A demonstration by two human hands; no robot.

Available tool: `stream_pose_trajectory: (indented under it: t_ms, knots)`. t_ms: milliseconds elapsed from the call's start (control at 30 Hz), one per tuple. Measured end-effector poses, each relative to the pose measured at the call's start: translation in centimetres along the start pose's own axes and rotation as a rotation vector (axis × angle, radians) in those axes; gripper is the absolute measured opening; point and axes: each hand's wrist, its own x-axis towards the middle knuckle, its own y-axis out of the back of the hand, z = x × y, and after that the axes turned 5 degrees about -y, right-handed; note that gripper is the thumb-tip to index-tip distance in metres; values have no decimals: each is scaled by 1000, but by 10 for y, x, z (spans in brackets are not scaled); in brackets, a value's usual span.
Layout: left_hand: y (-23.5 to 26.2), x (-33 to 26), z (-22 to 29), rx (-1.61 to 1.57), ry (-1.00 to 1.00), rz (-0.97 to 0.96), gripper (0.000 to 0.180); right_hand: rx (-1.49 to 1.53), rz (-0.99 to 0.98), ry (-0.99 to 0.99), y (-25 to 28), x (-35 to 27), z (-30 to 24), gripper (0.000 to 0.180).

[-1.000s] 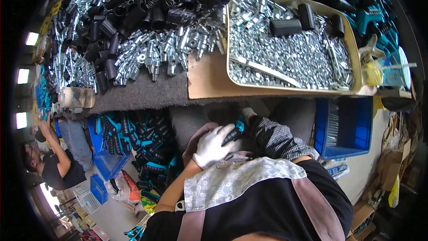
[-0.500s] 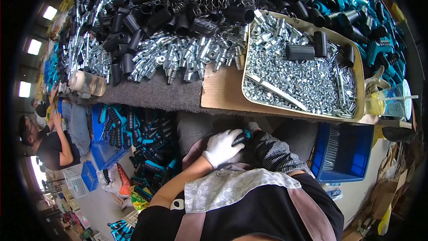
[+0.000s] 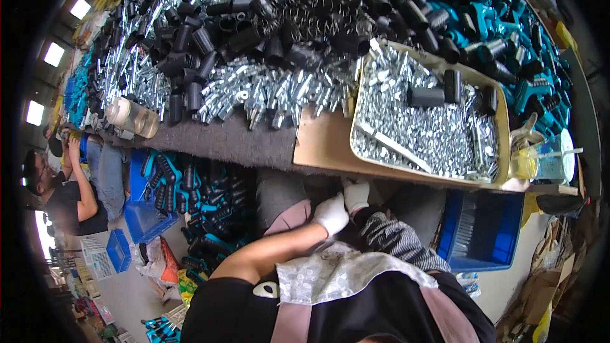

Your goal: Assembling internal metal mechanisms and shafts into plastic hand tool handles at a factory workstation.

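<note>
My left hand (image 3: 332, 215), in a white glove, is curled closed between my knees, below the table edge. Close against it is my right hand (image 3: 356, 195), also white-gloved and with its fingers bent in. A checked sleeve (image 3: 398, 241) covers my right forearm. Whatever the two hands grip is hidden behind the gloves and in shadow. Above them, on the table, stands a cream tray (image 3: 406, 169) full of small silvery metal pieces (image 3: 413, 124). A few black ribbed sleeves (image 3: 426, 97) and a pale flat strip (image 3: 394, 147) lie on these pieces.
Silvery spindles (image 3: 267, 92), black tubes (image 3: 203, 41), coil springs (image 3: 324, 3) and teal housings (image 3: 486, 19) heap the table. A clear jar (image 3: 132, 118) stands left, a plastic cup (image 3: 554, 157) right. Black-and-teal handles (image 3: 213, 209) and a blue crate (image 3: 480, 263) flank my legs. A co-worker (image 3: 70, 197) sits left.
My left hand has moved right and slightly down, beside my right hand. The black-and-teal grip under its fingers has gone out of sight. My right hand shows more. The view has shifted slightly.
</note>
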Motion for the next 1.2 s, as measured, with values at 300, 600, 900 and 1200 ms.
stream_pose_trajectory:
  t_ms: [300,600,900,1200]
  knots:
    - [14,-5,0,-62,-78,-22,32,-193,-103,261,-2,11,18,24]
    - [31,-11,-5,-36,-207,64,39,145,-107,196,5,24,27,33]
    - [288,-231,6,-108,-215,274,56,816,-364,-480,64,21,80,46]
    - [253,-275,-51,175,169,272,55,523,-594,-300,55,9,61,35]
